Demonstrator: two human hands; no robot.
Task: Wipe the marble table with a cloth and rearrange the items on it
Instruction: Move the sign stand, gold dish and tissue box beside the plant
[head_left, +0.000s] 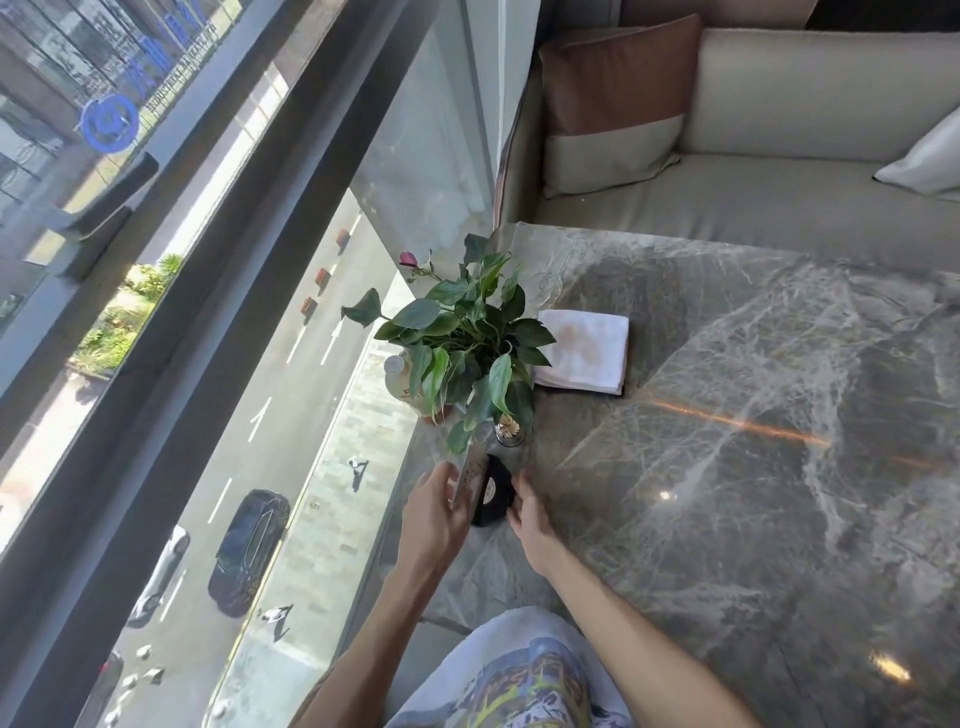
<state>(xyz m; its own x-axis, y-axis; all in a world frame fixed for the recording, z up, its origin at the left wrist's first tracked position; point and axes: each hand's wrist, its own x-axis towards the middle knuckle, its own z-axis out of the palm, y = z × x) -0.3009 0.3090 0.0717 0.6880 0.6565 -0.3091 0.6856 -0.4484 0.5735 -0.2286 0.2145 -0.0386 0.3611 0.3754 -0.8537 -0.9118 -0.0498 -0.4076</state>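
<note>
A grey-veined marble table fills the right half of the view. A folded white cloth with faint stains lies flat near its window edge. A leafy potted plant stands to the cloth's left, with a small glass toothpick holder in front of it. Nearer me stands a black stand holding a card. My left hand grips its left side and my right hand touches its right side.
A floor-to-ceiling window runs along the table's left edge, with a street far below. A beige sofa with a brown-and-cream cushion sits behind the table. A bottle stands behind the plant's leaves.
</note>
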